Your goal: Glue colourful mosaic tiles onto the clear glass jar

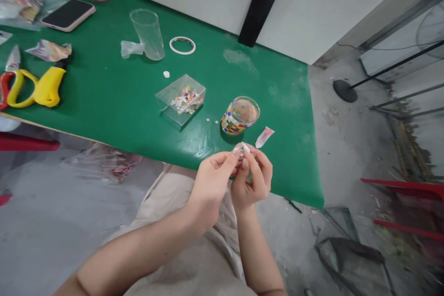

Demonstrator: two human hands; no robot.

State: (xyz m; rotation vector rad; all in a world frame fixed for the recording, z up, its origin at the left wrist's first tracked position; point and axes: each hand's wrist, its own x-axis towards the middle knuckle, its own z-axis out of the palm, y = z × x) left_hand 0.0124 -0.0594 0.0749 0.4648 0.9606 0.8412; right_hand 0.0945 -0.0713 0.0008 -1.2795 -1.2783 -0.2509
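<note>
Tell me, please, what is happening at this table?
A person sits at a green table. The left hand and the right hand meet at its near edge and pinch a tiny piece, too small to identify. Just beyond them stands a jar partly covered in coloured tiles, with a small tube beside it. A clear box of coloured bits lies to the left.
</note>
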